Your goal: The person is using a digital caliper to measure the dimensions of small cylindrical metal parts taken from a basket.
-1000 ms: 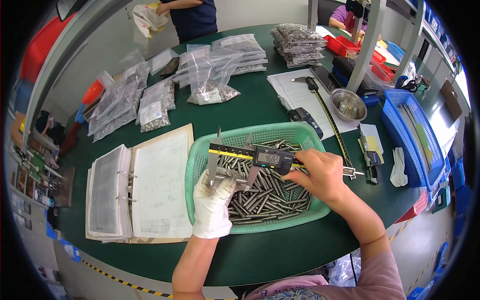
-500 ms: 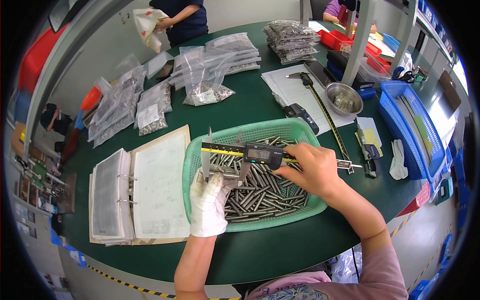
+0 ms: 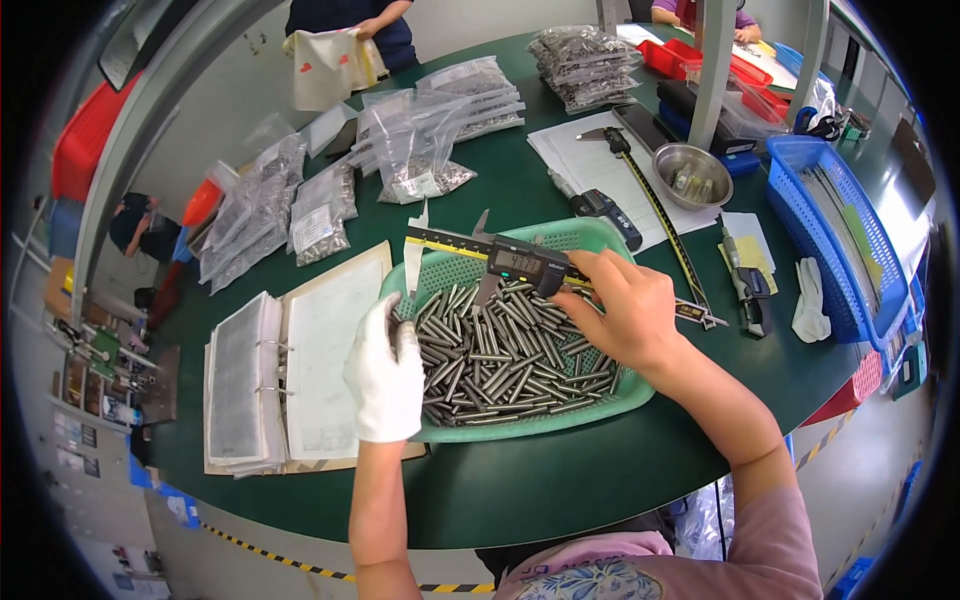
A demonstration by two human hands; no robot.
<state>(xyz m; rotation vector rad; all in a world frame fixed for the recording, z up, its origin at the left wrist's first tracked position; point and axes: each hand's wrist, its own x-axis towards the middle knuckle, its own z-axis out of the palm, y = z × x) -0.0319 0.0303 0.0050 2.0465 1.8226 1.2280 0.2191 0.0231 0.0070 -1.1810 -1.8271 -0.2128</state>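
Passage: bare table (image 3: 580,485) strip along the near side of green perforated basket (image 3: 540,425); obstacles: digital caliper (image 3: 516,263) suspended above basket, open ring binder (image 3: 240,380) at left.

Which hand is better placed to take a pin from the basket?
Probably the left hand: it looks unoccupied at the left edge of the basket, while the right hand holds the caliper.

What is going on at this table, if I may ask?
A person's right hand grips a digital caliper over a green basket of metal pins. The caliper's jaws stand apart, with no pin visible between them. The white-gloved left hand is at the basket's left side; whether it holds anything is unclear. An open binder lies further left.
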